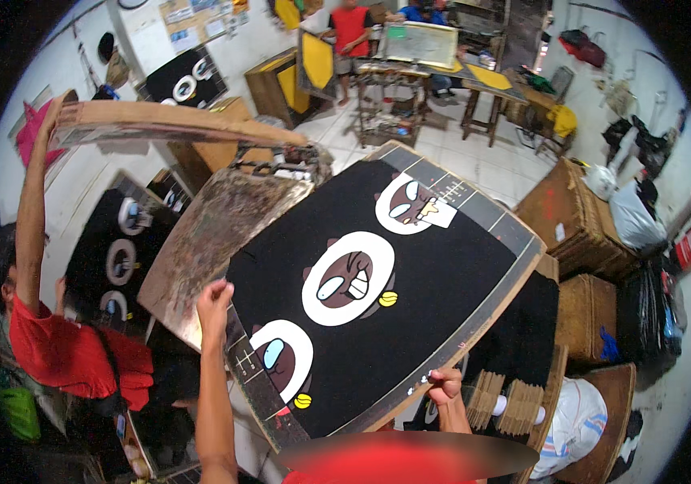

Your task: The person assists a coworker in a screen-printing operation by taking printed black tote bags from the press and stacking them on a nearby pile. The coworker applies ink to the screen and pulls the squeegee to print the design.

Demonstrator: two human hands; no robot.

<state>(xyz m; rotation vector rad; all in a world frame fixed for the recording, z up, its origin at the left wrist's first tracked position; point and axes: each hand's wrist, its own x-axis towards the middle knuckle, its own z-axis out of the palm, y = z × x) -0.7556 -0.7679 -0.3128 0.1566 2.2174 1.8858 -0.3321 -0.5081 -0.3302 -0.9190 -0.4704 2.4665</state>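
Observation:
A flat board [512, 230] tilts in front of me, with black fabric [434, 298] spread over most of it. Three cartoon faces in white rings run across the cloth; the middle printed face [349, 278] is brown with white teeth. Marked strips of bare board show along two ends. My left hand [215, 305] is closed at the board's left edge, its fingertips pinched together beside the fabric. Around the near right edge, my right hand [445, 387] is closed, with the thumb on top. The fingers beneath the board are hidden.
At left, a person in red [79, 355] holds up a wooden frame [176, 121] above another printed black cloth [112, 258]. A stained brown table [216, 234] lies beyond my board. Cardboard boxes [575, 214] stand at right, near a white bag [575, 423]. More people work at the back.

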